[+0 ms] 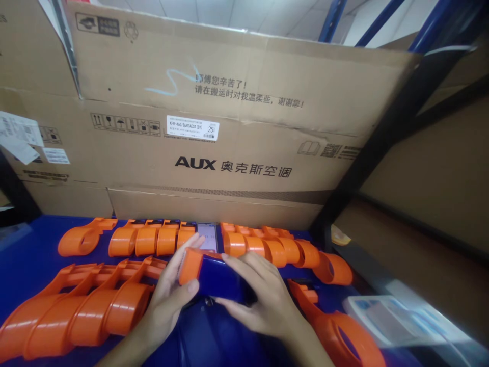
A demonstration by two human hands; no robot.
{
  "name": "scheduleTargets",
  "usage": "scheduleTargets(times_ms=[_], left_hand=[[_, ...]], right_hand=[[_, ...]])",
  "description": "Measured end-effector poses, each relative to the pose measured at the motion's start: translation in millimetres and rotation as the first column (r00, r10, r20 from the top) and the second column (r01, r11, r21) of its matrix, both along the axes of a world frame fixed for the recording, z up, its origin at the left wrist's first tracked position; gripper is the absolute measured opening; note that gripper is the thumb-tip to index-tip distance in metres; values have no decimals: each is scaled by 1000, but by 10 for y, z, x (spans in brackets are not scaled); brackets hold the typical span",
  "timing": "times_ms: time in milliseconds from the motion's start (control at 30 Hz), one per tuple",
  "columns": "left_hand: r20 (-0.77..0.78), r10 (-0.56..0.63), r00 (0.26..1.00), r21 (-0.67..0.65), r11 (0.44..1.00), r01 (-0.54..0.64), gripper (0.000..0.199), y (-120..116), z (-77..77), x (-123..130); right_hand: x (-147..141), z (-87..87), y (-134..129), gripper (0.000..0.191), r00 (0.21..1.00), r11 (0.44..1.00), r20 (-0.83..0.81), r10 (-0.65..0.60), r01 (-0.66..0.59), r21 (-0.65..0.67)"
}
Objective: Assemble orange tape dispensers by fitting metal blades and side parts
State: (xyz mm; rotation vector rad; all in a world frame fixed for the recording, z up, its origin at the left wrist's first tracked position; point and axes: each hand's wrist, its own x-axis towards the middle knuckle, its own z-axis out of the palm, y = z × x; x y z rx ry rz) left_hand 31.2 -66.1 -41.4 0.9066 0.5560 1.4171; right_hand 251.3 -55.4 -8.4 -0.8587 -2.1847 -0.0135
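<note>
Both hands work on one orange-and-blue piece, held up between them. The left hand is partly closed on its orange end, thumb on the near side and fingers along the far edge; the right hand has its fingers curved over the blue end and its thumb below, a loose pinch rather than a fist. The orange and blue parts are together in the grip, though whether they are fully joined cannot be told. Beyond the left hand stand an upper row of orange pieces with dark parts showing along their tops, and nearer, to its left, lies an overlapping set of orange pieces. Beyond the right hand runs another orange row, and to its right rests a large orange piece. Neither hand touches these, and how finished each one is cannot be made out. A phone lies just past the fingertips, on the blue surface below the hands
</note>
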Motion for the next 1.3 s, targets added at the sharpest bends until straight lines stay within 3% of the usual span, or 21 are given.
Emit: scheduleTargets(times_ms=[167,267,1067,1300], left_hand=[[-266,194,944,54,981,-186,51,71,-58,-23],[-335,223,915,106,974,-199,43,97,-131,-66],[-349,369,861,185,928,-322,34,89,-198,-128],[-372,443,816,237,895,-379,30,113,-239,-180]], right_hand=[[7,-27,21,63,997,994,78,11,-19,108],[-4,-38,17,63,998,989,62,20,-29,143],[-80,-7,-32,63,996,980,52,75,-83,181],[-118,14,-71,59,997,975,56,62,-73,210]])
